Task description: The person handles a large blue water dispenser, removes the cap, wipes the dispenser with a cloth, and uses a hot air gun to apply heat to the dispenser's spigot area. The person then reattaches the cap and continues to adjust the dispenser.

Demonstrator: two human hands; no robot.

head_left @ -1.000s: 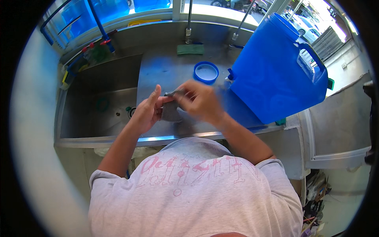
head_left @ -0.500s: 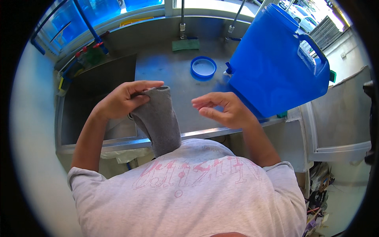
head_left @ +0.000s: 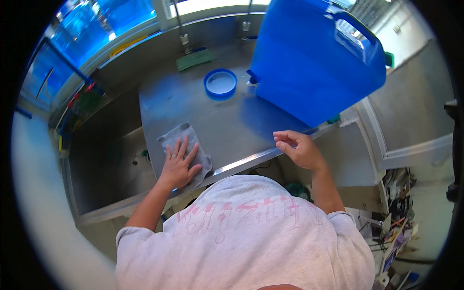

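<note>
Covering much of grey cloth (head_left: pixel 186 145): left hand (head_left: pixel 179 166).

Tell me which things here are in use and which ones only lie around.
In use:
left hand pressed flat on the grey cloth
steel counter under the cloth

Lying about:
blue lid
big blue water jug
green sponge
sink basin

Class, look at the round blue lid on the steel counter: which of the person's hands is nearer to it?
The right hand, though only narrowly. It rests at the counter's front edge, below and right of the blue lid. The left hand lies flat on the grey cloth, below and left.
</note>
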